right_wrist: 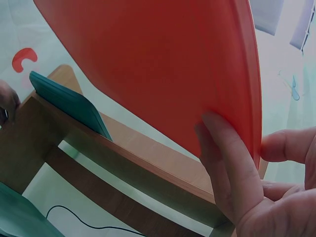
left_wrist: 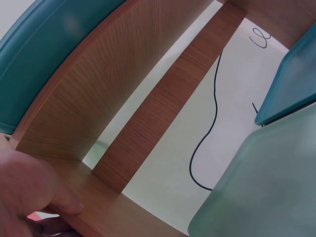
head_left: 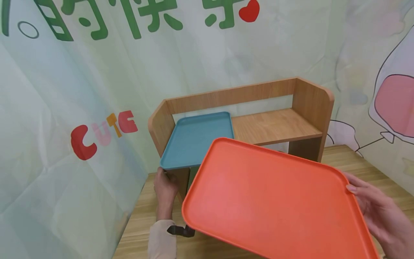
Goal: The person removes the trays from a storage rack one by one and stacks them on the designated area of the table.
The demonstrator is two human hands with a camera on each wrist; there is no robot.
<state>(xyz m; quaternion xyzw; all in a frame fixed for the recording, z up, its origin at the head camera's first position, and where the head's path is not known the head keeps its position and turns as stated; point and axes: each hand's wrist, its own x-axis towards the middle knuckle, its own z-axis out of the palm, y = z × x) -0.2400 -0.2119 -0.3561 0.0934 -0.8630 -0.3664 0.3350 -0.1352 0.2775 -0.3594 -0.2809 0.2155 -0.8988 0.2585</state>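
My right hand pinches the short right edge of an orange-red tray, thumb on top and fingers beneath. The tray is held up, tilted, in front of a wooden desktop shelf. On the left part of its upper board lies a blue-green tray, its front corner overhanging. Just below that corner, my left hand grips the shelf's left side panel, as the left wrist view shows with the thumb on the panel's inner face.
Below the upper board, a pale green tray and another blue tray show in the left wrist view. The shelf stands on a wood-grain table against a printed cloth backdrop. A black cord hangs behind.
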